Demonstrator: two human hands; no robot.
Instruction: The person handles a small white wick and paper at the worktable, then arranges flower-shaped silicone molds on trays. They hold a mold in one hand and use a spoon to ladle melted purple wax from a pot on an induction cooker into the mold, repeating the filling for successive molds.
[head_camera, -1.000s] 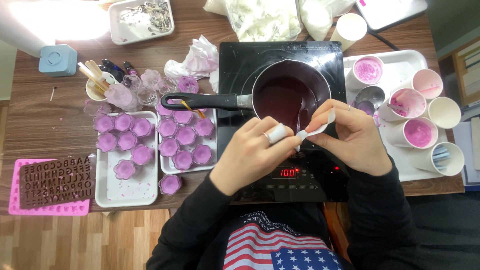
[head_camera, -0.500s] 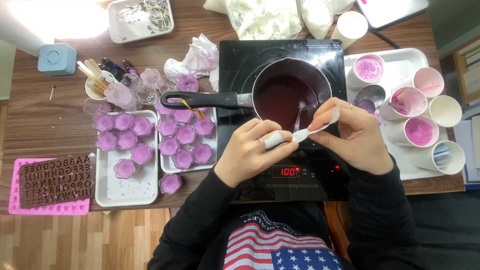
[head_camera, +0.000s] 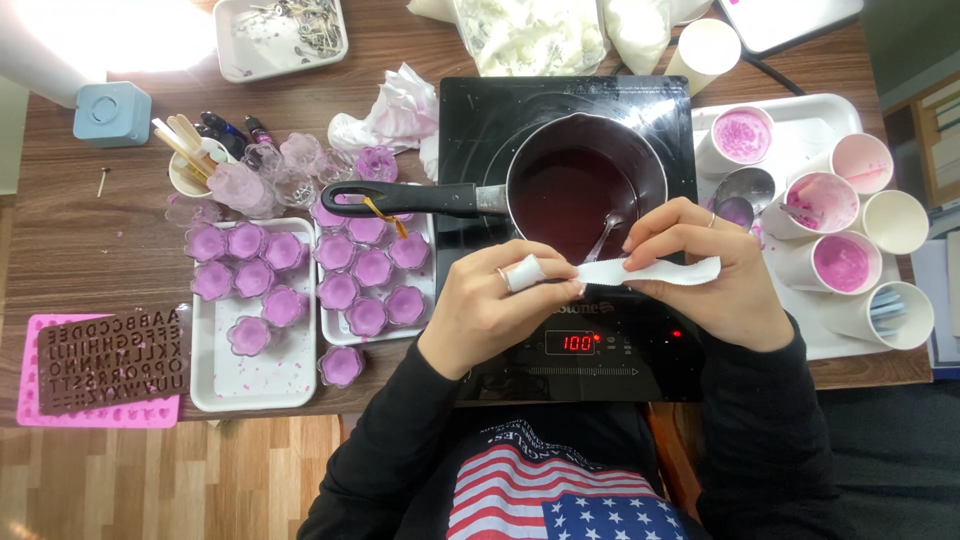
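Note:
Over the front of a black induction cooktop, my left hand and my right hand hold a white strip of tape stretched flat between them. The left fingertips pinch its left end; the right thumb and fingers hold its middle. White tape is wrapped around one left finger. Behind the hands stands a dark saucepan with dark purple liquid and a metal spoon in it, its black handle pointing left.
Two white trays of purple flower-shaped moulds lie left of the cooktop. A tray of paper cups with pink residue sits at the right. A brown letter mould on a pink mat lies at the far left. Crumpled tissue, sticks and bags sit behind.
The white strip has been pulled out longer and now lies horizontal between my hands. My right hand moved right and slightly down; my left hand stayed near the cooktop's front.

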